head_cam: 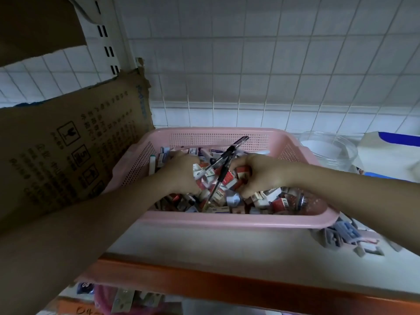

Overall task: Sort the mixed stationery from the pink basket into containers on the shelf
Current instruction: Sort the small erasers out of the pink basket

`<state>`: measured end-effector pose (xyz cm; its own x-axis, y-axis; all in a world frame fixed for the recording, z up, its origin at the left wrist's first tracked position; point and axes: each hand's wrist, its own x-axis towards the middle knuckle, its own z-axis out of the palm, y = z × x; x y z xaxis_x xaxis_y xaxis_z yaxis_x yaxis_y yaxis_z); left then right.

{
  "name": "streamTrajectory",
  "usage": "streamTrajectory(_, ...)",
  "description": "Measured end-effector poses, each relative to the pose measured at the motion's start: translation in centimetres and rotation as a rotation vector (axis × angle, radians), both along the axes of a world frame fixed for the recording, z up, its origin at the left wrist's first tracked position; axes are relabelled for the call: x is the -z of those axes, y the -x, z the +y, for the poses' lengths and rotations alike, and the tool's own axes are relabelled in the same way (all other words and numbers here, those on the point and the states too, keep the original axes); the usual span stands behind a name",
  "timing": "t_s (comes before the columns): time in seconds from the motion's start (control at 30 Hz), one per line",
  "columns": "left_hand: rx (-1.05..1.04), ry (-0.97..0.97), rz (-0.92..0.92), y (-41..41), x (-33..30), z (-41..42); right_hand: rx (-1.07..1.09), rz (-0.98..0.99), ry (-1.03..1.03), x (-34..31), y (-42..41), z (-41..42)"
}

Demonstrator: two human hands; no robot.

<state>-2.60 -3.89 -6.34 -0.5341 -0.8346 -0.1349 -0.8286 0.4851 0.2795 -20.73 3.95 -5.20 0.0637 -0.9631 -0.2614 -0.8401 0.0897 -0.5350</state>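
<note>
Both hands, left [179, 172] and right [259, 173], grasp small red-and-white boxes [229, 178] inside the pink plastic basket [227, 220]; a black pen [223, 171] lies diagonally between them, nearer the right.

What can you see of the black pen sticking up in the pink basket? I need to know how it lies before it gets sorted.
The black pen is slim, dark and glossy, seemingly plastic, with a clip near its upper end. It lies tilted, upper end toward the back wall of the pink basket, lower tip buried among small red-and-white boxes. It passes between the left hand and right hand, close to the right hand's fingers; whether they grip it cannot be told.
</note>
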Motion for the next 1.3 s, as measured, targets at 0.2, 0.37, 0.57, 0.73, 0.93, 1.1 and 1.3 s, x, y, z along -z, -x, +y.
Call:
streamTrajectory(0.2,-0.108,-0.112,0.313,-0.5,-1.9,-0.1,0.011,-0.244,0.073,-0.1,0.9,0.0)
streamTrajectory(0.37,-0.138,-0.271,0.532,0.0,-3.4,0.8,0.096,-0.42,0.156,-0.5,1.5,0.0)
streamTrajectory(0.57,-0.203,-0.383,0.691,0.5,-3.1,2.0,-0.005,-0.014,0.039,0.2,0.8,0.2)
streamTrajectory(0.73,-0.134,-0.143,0.684,0.3,-2.8,3.0,0.01,0.294,0.231,0.9,-1.8,-0.2)
streamTrajectory(0.93,-0.116,0.201,0.609,-0.5,-4.1,4.8,0.066,0.121,0.172,1.7,-2.8,-1.4)
streamTrajectory(1.1,-0.17,0.16,0.707,-1.2,-3.7,4.9,0.073,0.305,0.287,2.7,-3.9,-1.7)
streamTrajectory(1.3,-0.219,0.109,0.739,-2.2,-3.3,5.0,0.083,0.366,0.301,2.3,-3.8,-2.0)
